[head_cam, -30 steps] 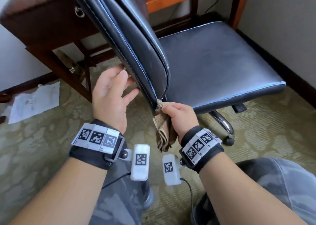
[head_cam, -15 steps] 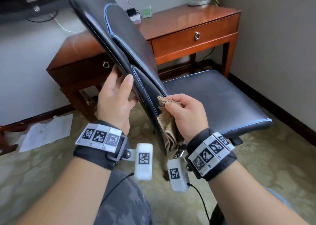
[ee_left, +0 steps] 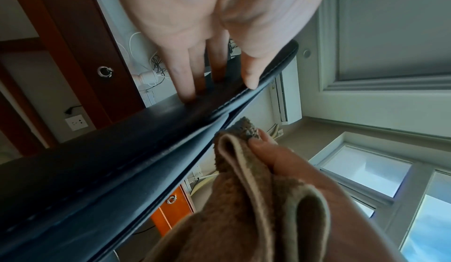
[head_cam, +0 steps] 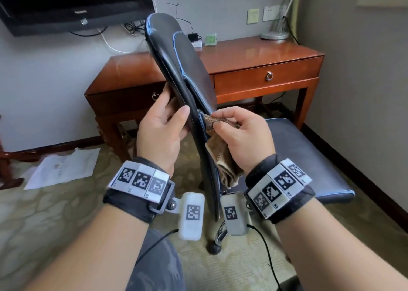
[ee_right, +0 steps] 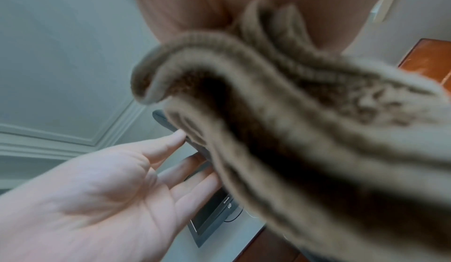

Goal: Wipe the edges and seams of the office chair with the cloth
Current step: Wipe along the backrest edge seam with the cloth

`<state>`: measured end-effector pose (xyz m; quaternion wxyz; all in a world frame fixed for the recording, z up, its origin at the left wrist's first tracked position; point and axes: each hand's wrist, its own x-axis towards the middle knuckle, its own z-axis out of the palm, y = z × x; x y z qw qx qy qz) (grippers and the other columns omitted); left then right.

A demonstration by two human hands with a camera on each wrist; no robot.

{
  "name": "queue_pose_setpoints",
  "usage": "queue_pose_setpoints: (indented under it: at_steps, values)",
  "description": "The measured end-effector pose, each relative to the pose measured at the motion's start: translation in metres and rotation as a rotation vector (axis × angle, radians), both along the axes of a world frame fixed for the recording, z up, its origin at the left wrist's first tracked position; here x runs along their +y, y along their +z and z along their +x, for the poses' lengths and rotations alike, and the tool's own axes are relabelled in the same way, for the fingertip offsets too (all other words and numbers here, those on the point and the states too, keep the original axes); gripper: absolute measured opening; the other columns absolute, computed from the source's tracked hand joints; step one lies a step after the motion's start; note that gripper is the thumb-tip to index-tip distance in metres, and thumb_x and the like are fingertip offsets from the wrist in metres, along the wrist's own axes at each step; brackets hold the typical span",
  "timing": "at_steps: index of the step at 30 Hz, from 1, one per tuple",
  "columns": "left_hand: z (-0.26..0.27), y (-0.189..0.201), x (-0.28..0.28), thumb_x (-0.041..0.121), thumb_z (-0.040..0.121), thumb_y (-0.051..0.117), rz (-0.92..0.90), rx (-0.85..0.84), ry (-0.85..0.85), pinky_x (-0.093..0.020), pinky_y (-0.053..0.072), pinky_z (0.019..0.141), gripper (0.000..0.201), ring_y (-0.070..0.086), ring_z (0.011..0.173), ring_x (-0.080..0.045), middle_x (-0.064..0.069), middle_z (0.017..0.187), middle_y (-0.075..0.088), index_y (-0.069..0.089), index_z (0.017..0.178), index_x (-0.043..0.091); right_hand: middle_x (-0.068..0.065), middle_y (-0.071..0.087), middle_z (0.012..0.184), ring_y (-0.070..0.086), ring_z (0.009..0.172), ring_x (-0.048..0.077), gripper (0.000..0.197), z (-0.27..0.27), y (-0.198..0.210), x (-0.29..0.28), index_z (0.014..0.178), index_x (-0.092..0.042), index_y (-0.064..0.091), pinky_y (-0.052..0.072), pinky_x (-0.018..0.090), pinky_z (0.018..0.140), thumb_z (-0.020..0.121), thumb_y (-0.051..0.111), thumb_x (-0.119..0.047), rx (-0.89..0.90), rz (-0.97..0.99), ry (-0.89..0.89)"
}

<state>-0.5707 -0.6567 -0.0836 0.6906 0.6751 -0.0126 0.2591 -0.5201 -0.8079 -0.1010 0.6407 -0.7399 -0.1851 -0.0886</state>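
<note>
I see the black office chair's backrest (head_cam: 176, 74) tilted before a wooden desk (head_cam: 265, 54). My left hand (head_cam: 161, 134), fingers straight, braces its rear. My right hand (head_cam: 245, 136) pinches the brown cloth (head_cam: 220, 145) against its edge seam, mid-wipe; next, I judge, slide upward along the stitching.

- Patterned green-beige carpet (head_cam: 55, 220) as floor, runs wall to wall.
- On carpet, left: white paper sheets (head_cam: 64, 168), lying flat nr dark skirting.
- On carpet, centre-back: reddish wood desk (head_cam: 260, 54) w/ two drawers, ring pulls; legs on carpet.
- On desk top: silver lamp base (head_cam: 274, 35) at right rear, small green item (head_cam: 210, 39) + black box (head_cam: 194, 37) nr wall.
- On carpet, right: office chair (head_cam: 309, 158), chrome base leg w/ black cap (head_cam: 217, 242) touching carpet.
</note>
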Motion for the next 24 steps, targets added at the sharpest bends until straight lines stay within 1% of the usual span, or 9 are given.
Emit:
queue_pose_setpoints:
  at_steps: [2, 7, 10, 12, 14, 16, 19, 21, 24]
  values:
    - [-0.006, -0.003, 0.004, 0.006, 0.109, 0.049, -0.014, 0.018, -0.015, -0.046, 0.056, 0.104, 0.051, 0.067, 0.126, -0.019, -0.004, 0.133, 0.072, 0.046, 0.157, 0.025, -0.009, 0.076, 0.081, 0.071, 0.078, 0.008, 0.015, 0.003, 0.005, 0.005, 0.091, -0.03, 0.078, 0.06, 0.036, 0.077, 0.091, 0.07, -0.017, -0.023, -0.011, -0.001]
    - [-0.013, -0.008, 0.014, 0.022, 0.113, 0.043, -0.104, 0.082, -0.072, -0.055, 0.047, 0.112, 0.043, 0.065, 0.13, -0.021, 0.001, 0.141, 0.067, 0.048, 0.155, 0.027, -0.014, 0.075, 0.081, 0.07, 0.079, 0.005, 0.014, 0.01, 0.008, 0.011, 0.092, -0.031, 0.079, 0.059, 0.035, 0.078, 0.091, 0.071, -0.02, -0.076, -0.059, -0.021]
    - [-0.013, -0.007, 0.017, 0.024, 0.112, 0.046, -0.11, 0.082, -0.103, -0.053, 0.047, 0.111, 0.043, 0.065, 0.13, -0.022, 0.0, 0.141, 0.067, 0.049, 0.155, 0.025, -0.012, 0.073, 0.089, 0.068, 0.087, 0.006, 0.014, 0.015, 0.003, 0.016, 0.096, -0.033, 0.079, 0.057, 0.034, 0.085, 0.091, 0.068, -0.026, -0.154, -0.142, -0.06]
    - [-0.013, -0.008, 0.018, 0.022, 0.111, 0.049, -0.111, 0.077, -0.119, -0.051, 0.049, 0.11, 0.044, 0.064, 0.131, -0.021, 0.0, 0.142, 0.067, 0.049, 0.155, 0.025, -0.009, 0.069, 0.092, 0.065, 0.088, 0.006, 0.016, 0.017, -0.003, 0.017, 0.099, -0.035, 0.078, 0.052, 0.027, 0.087, 0.091, 0.066, -0.027, -0.245, -0.227, -0.09]
    - [-0.012, -0.01, 0.017, 0.02, 0.11, 0.051, -0.105, 0.076, -0.117, -0.049, 0.048, 0.11, 0.046, 0.061, 0.134, -0.018, 0.003, 0.145, 0.064, 0.05, 0.155, 0.025, -0.009, 0.065, 0.091, 0.062, 0.086, 0.004, 0.017, 0.016, -0.01, 0.016, 0.102, -0.033, 0.078, 0.047, 0.014, 0.083, 0.092, 0.067, -0.024, -0.313, -0.266, -0.099]
    - [-0.012, -0.012, 0.015, 0.018, 0.109, 0.052, -0.1, 0.076, -0.106, -0.047, 0.049, 0.11, 0.046, 0.059, 0.135, -0.014, 0.004, 0.147, 0.062, 0.05, 0.155, 0.025, -0.009, 0.064, 0.092, 0.061, 0.086, 0.004, 0.018, 0.015, -0.015, 0.015, 0.105, -0.029, 0.078, 0.042, 0.007, 0.08, 0.093, 0.068, -0.02, -0.354, -0.276, -0.101]
    - [-0.012, -0.013, 0.01, 0.011, 0.108, 0.053, -0.111, 0.065, -0.082, -0.031, 0.057, 0.098, 0.043, 0.064, 0.129, -0.009, 0.004, 0.141, 0.067, 0.055, 0.151, 0.018, -0.008, 0.064, 0.095, 0.061, 0.088, 0.003, 0.019, 0.015, -0.018, 0.015, 0.108, -0.027, 0.078, 0.042, 0.006, 0.081, 0.094, 0.068, -0.02, -0.381, -0.302, -0.095]
    - [-0.012, -0.013, 0.008, 0.008, 0.108, 0.052, -0.137, 0.06, -0.077, -0.023, 0.058, 0.091, 0.041, 0.066, 0.124, -0.006, 0.005, 0.136, 0.07, 0.057, 0.148, 0.015, -0.009, 0.064, 0.096, 0.061, 0.089, 0.002, 0.019, 0.015, -0.019, 0.016, 0.11, -0.027, 0.078, 0.043, 0.007, 0.082, 0.095, 0.068, -0.021, -0.39, -0.317, -0.09]
    - [-0.013, -0.015, 0.005, 0.008, 0.108, 0.052, -0.166, 0.068, -0.078, -0.028, 0.058, 0.095, 0.041, 0.067, 0.122, -0.004, 0.01, 0.131, 0.073, 0.059, 0.147, 0.015, -0.01, 0.062, 0.095, 0.058, 0.089, 0.001, 0.019, 0.014, -0.023, 0.017, 0.111, -0.025, 0.078, 0.039, 0.001, 0.079, 0.096, 0.067, -0.021, -0.401, -0.329, -0.103]
